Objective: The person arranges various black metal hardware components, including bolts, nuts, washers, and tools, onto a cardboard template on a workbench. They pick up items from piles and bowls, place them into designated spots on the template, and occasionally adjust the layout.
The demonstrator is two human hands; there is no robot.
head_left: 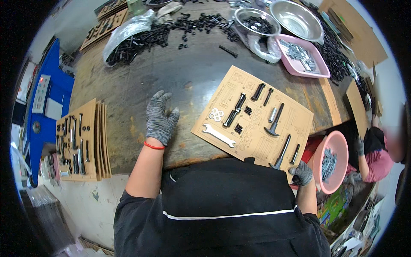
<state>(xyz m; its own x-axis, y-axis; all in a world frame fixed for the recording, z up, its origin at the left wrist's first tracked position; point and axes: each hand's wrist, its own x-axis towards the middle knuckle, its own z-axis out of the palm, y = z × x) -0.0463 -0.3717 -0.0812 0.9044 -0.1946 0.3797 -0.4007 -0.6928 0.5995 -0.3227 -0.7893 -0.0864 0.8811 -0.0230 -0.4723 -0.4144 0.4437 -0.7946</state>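
Observation:
My left hand (pixel 161 119), in a grey knit glove with a red band at the wrist, is over the wooden table with its fingers apart and nothing in it. At the near right corner of a brown cardboard sheet (pixel 267 100), my right hand (pixel 302 173), gloved too, grips the edge. The sheet lies tilted, partly over the table's front edge. On it are an open-end wrench (pixel 219 135), white washers (pixel 216 114), black bolts (pixel 234 110), a silver sleeve (pixel 272 114) and two black T-headed bolts (pixel 281 151). Printed outlines show between the parts.
Loose black bolts (pixel 141 40) spill from a plastic bag at the back. Steel bowls (pixel 295 19) and a pink tray (pixel 319 70) of silver parts stand back right. Filled cardboard sheets (pixel 87 141) lean at left. Near the right, a pink basin (pixel 345 160) sits beside another person (pixel 376 160).

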